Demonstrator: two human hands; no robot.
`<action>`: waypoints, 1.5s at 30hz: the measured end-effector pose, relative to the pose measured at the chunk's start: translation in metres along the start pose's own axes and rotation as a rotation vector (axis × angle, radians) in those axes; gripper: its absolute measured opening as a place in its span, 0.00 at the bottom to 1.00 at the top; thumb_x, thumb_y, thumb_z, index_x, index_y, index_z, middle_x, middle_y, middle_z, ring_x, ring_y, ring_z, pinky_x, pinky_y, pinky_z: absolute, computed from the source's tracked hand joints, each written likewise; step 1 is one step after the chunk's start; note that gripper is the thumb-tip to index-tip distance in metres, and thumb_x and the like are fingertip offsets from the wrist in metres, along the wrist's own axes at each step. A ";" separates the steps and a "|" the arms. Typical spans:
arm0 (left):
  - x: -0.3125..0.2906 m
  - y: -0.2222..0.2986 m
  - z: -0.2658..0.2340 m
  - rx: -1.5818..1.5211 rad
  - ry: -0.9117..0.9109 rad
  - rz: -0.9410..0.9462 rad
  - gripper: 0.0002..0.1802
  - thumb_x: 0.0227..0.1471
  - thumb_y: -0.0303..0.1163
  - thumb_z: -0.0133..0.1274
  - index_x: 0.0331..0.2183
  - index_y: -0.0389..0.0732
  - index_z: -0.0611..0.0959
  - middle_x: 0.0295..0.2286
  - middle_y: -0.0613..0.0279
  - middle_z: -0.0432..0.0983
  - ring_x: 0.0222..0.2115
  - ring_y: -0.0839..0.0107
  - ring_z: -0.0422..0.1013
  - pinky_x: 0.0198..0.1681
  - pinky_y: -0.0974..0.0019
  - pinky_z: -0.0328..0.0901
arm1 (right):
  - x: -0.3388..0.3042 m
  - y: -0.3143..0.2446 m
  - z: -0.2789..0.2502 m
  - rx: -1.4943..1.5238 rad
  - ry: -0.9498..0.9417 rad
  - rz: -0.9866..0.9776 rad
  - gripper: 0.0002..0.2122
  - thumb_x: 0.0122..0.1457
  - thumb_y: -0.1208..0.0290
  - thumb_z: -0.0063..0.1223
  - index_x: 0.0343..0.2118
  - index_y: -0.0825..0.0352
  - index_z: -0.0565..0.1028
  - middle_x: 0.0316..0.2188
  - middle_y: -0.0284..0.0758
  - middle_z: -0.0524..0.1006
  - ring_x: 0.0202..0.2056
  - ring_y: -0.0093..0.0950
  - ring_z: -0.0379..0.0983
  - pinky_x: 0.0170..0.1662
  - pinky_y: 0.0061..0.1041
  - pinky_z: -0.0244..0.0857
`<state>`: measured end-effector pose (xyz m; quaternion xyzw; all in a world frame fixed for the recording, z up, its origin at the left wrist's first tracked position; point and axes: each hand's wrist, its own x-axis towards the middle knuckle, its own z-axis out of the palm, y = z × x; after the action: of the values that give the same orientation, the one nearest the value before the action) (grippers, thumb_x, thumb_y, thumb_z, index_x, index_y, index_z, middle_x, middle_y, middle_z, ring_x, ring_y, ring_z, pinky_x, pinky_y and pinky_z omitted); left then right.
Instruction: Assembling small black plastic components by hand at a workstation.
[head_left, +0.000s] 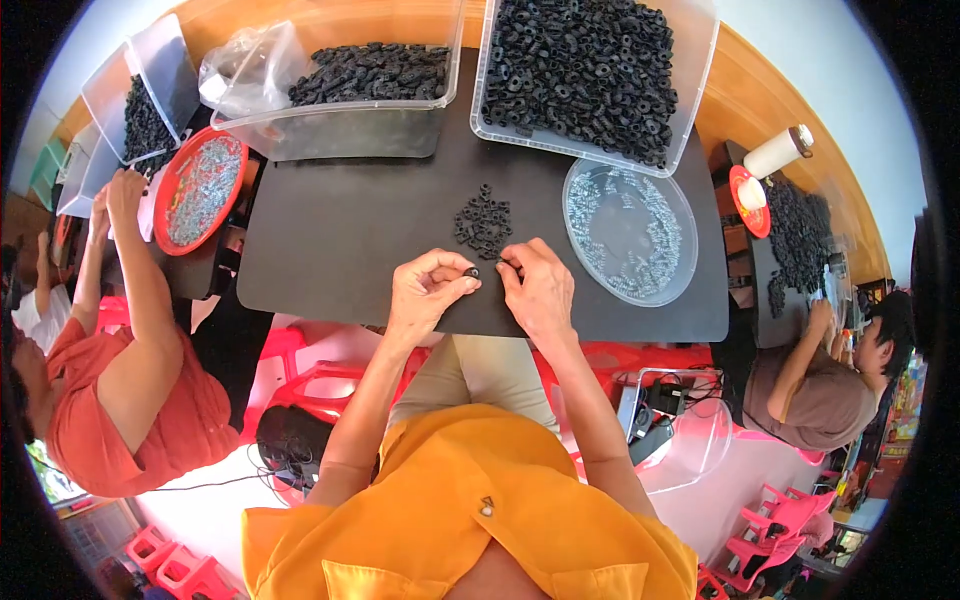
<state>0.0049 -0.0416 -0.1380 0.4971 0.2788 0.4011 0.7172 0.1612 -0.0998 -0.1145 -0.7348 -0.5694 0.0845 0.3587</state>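
Observation:
Over the near half of the dark table, my left hand pinches a small round black plastic part between thumb and fingertips. My right hand is close beside it, with thumb and forefinger drawn together at the near edge of a small pile of black ring-like parts. Whatever lies between those right fingertips is too small and covered to name. To the right of the pile rests a round clear tray of small shiny pieces, apart from both hands.
Two clear bins, one on the left and one on the right, hold many black parts at the table's far edge. A person in red works at left near a red tray; another person works at right.

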 end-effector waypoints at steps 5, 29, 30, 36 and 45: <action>0.000 0.000 0.002 -0.013 -0.027 0.002 0.07 0.46 0.16 0.54 0.32 0.33 0.77 0.27 0.62 0.76 0.29 0.79 0.73 0.35 0.76 0.68 | -0.004 -0.001 -0.004 -0.014 -0.005 -0.063 0.03 0.46 0.79 0.54 0.26 0.67 0.74 0.25 0.39 0.71 0.29 0.39 0.71 0.31 0.37 0.64; 0.000 -0.013 0.028 -0.002 -0.228 -0.116 0.08 0.50 0.21 0.53 0.35 0.34 0.76 0.28 0.65 0.75 0.30 0.79 0.72 0.37 0.74 0.68 | -0.026 0.008 -0.034 0.908 -0.115 0.267 0.07 0.52 0.85 0.51 0.35 0.73 0.76 0.30 0.32 0.73 0.31 0.20 0.72 0.34 0.16 0.70; 0.000 -0.013 0.028 -0.002 -0.227 -0.117 0.08 0.50 0.21 0.53 0.35 0.34 0.76 0.28 0.65 0.75 0.30 0.79 0.72 0.37 0.74 0.68 | -0.025 0.003 -0.037 0.816 -0.105 0.226 0.08 0.51 0.85 0.51 0.35 0.72 0.76 0.30 0.33 0.73 0.31 0.20 0.72 0.34 0.16 0.70; 0.000 -0.011 0.027 0.058 -0.195 -0.146 0.07 0.48 0.20 0.54 0.34 0.32 0.78 0.26 0.62 0.77 0.29 0.78 0.73 0.36 0.73 0.69 | -0.023 0.004 -0.041 0.648 -0.135 0.193 0.08 0.50 0.85 0.52 0.34 0.71 0.77 0.28 0.34 0.74 0.30 0.20 0.72 0.33 0.16 0.69; -0.002 -0.014 0.027 0.101 -0.176 -0.119 0.06 0.47 0.19 0.54 0.32 0.30 0.79 0.26 0.61 0.77 0.27 0.77 0.74 0.33 0.74 0.70 | -0.026 -0.002 -0.034 0.382 -0.067 0.022 0.04 0.48 0.84 0.52 0.29 0.71 0.73 0.25 0.39 0.73 0.26 0.31 0.73 0.28 0.24 0.68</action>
<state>0.0297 -0.0597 -0.1418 0.5481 0.2638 0.2981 0.7356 0.1688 -0.1374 -0.0962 -0.6564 -0.5465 0.2193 0.4716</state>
